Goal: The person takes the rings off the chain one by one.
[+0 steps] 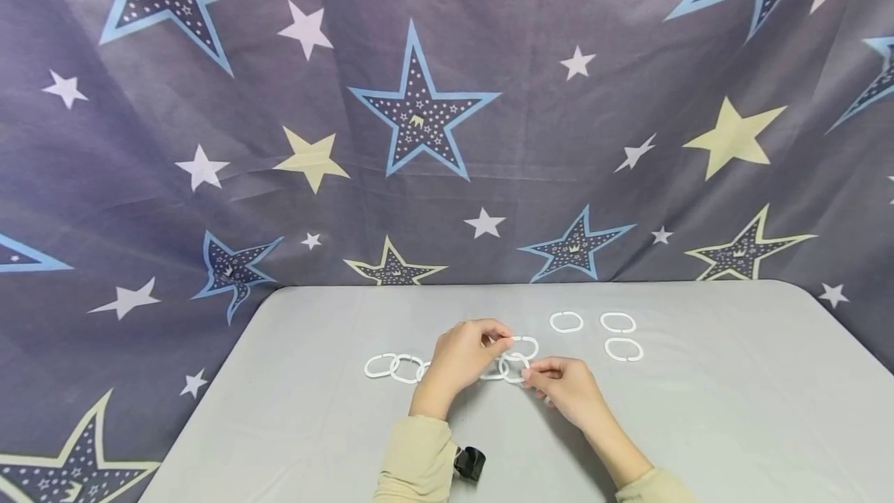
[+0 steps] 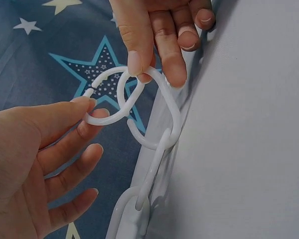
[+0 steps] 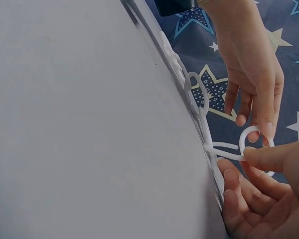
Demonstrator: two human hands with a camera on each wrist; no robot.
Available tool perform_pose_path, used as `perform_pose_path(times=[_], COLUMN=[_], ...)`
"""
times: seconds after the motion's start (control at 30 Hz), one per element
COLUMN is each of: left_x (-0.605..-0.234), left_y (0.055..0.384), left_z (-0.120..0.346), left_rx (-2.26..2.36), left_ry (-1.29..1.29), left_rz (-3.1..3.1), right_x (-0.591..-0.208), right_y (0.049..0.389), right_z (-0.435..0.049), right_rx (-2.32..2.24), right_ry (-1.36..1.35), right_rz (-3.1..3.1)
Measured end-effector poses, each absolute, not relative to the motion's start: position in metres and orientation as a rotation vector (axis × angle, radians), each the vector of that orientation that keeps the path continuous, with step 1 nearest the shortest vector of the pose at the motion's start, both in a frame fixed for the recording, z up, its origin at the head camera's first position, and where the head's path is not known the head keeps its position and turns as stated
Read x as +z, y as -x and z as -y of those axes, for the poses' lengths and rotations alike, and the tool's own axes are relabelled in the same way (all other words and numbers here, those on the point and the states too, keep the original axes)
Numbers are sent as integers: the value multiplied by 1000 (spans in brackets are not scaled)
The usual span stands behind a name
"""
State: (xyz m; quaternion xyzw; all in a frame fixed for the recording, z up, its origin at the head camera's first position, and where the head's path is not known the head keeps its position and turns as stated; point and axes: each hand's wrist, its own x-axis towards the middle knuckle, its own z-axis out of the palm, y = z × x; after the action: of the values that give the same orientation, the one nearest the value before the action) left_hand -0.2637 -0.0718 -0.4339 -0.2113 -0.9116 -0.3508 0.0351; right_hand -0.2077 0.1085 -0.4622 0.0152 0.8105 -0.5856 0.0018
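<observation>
My left hand [image 1: 461, 352] pinches a white plastic link [image 2: 105, 121] between thumb and index fingertip, its small gap right beside the thumb. The other left fingers are spread apart in the left wrist view. With thumb and index finger, my right hand [image 1: 566, 386] pinches the end link [image 2: 177, 113] of a white chain [image 1: 378, 376]. These two oval links cross each other, and the end link also has a gap in its side. From there the chain runs leftward along the table, partly hidden behind my left hand in the head view.
Three loose white links lie on the grey table [image 1: 733, 410] to the right: one link [image 1: 567, 331] nearer the hands, another [image 1: 618, 313] at the back right, a third [image 1: 623, 338] just in front of it. A star-patterned curtain [image 1: 517, 146] hangs behind the table. A black device [image 1: 470, 463] sits at the left wrist.
</observation>
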Motion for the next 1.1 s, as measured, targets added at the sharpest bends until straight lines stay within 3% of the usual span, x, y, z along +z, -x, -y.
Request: perform_pose_path(times=[1.1], left_x=[-436], left_y=[266], left_z=[82], left_rx=[-1048], left_ry=[553], left_rz=[2843], right_x=[-464], right_y=[210], right_z=[-107], right_rx=[-1832], right_ry=[-122], right_rz=[-2591])
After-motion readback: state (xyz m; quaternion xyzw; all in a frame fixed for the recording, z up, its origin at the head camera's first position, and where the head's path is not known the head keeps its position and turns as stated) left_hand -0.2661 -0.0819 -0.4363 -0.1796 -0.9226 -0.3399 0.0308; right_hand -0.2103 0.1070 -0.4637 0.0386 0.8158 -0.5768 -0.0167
